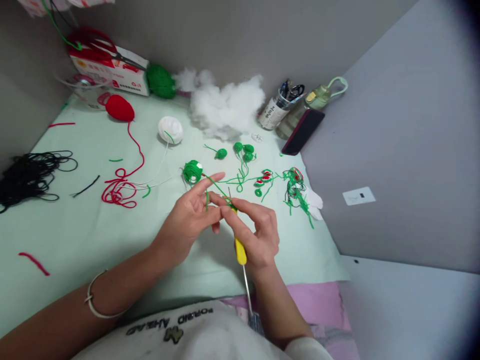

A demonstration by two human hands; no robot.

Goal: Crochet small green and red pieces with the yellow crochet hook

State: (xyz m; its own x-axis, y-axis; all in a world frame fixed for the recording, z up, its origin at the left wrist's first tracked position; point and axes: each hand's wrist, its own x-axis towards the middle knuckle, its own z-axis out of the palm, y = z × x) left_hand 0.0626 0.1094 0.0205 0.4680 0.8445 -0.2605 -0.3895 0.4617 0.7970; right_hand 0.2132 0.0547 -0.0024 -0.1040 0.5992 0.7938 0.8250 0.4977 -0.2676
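My right hand (258, 230) grips a crochet hook (241, 252) by its yellow handle; the hook's thin tip points away from me. My left hand (191, 215) pinches a small bit of green crochet work (233, 204) at the hook, mostly hidden by the fingers. Its index finger is stretched out, with a strand of green yarn (216, 186) running past it. That strand leads back to a small ball of green yarn (192, 171) just beyond the left hand. Several small green crocheted balls (248, 156) with loose tails lie farther back.
White stuffing (228, 107) is heaped against the back wall. At left are a red yarn ball (120, 108), a white yarn ball (170, 130) and black yarn (30, 177). A pen cup (272, 115), leaning phone (303, 131) and bottle (318, 96) stand back right. Scissors (112, 52) rest on a box (129, 80).
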